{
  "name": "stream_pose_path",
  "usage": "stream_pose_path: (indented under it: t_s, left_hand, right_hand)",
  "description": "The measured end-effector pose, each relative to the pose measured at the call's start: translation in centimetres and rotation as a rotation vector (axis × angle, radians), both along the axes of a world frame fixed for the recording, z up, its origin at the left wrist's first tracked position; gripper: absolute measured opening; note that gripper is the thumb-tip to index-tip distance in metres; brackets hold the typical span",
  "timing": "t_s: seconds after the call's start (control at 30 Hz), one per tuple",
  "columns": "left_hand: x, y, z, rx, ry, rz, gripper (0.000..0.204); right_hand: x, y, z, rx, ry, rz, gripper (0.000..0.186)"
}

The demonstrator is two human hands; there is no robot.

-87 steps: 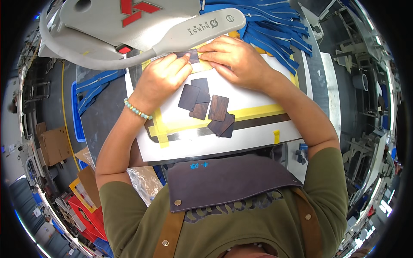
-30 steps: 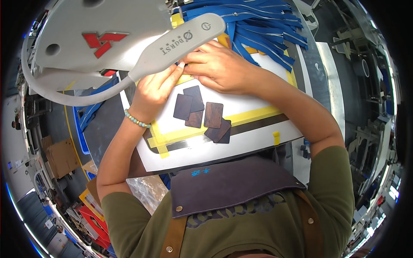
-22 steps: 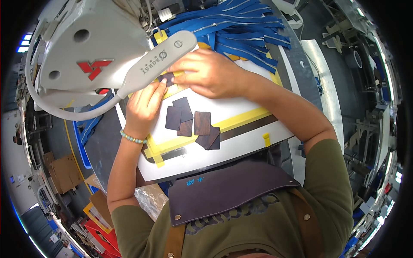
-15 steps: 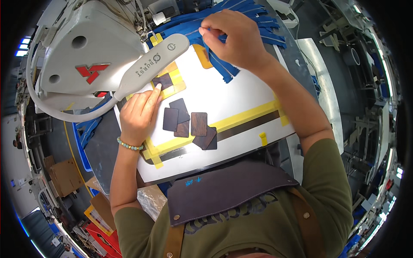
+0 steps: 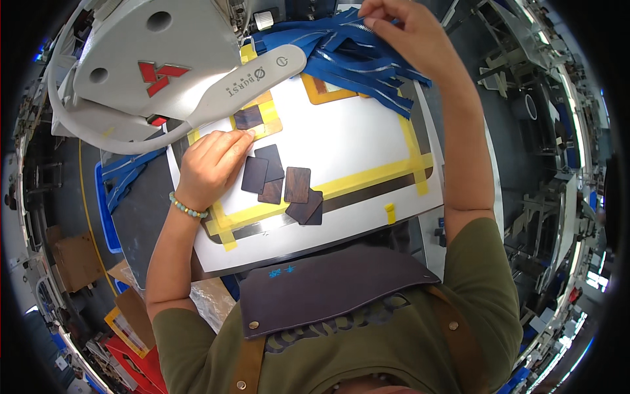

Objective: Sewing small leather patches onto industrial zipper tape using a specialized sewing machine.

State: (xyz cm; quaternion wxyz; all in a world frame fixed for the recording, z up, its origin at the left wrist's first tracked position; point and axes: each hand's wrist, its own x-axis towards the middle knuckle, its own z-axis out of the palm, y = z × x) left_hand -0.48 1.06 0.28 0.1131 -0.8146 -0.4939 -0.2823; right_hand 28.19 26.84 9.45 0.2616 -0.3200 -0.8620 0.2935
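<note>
My left hand (image 5: 211,165) lies flat on the white work plate (image 5: 354,141), fingertips touching a dark brown patch (image 5: 249,118) set in a yellow-taped slot under the machine's white arm (image 5: 252,75). Several loose dark brown patches (image 5: 285,184) lie just right of that hand. My right hand (image 5: 400,29) is raised at the far edge, fingers pinched on a blue zipper strip from the blue zipper pile (image 5: 348,56).
A grey-white sewing machine head (image 5: 144,65) overhangs the plate's far left. Yellow tape (image 5: 367,177) frames the plate. A blue bin (image 5: 108,197) sits at the left, cardboard and red items lower left. A dark apron (image 5: 328,289) covers my front.
My right hand left the patch under the machine arm and rose to the blue zipper pile, pinching a strip. My left hand stayed beside the patch.
</note>
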Motion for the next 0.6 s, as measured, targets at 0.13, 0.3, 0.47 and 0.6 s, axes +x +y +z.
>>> stream_pose_path:
  t_s: [0.13,0.3,0.47,0.6]
  left_hand:
    - [0.0,0.1,0.0,-0.017,-0.008,-0.038,0.027]
    - [-0.3,-0.2,-0.2,-0.024,0.003,-0.025,0.027]
    - [-0.2,-0.4,-0.3,-0.025,0.005,-0.026,0.025]
    - [-0.3,-0.3,-0.3,-0.016,0.005,-0.03,0.024]
  right_hand:
    - [-0.2,-0.4,5.4,-0.252,0.242,-0.011,0.011]
    - [-0.4,-0.1,8.3,-0.243,0.423,0.176,0.012]
    - [0.0,-0.2,9.6,-0.089,0.647,0.602,0.018]
    - [2.9,0.7,9.6,-0.164,0.465,0.712,0.019]
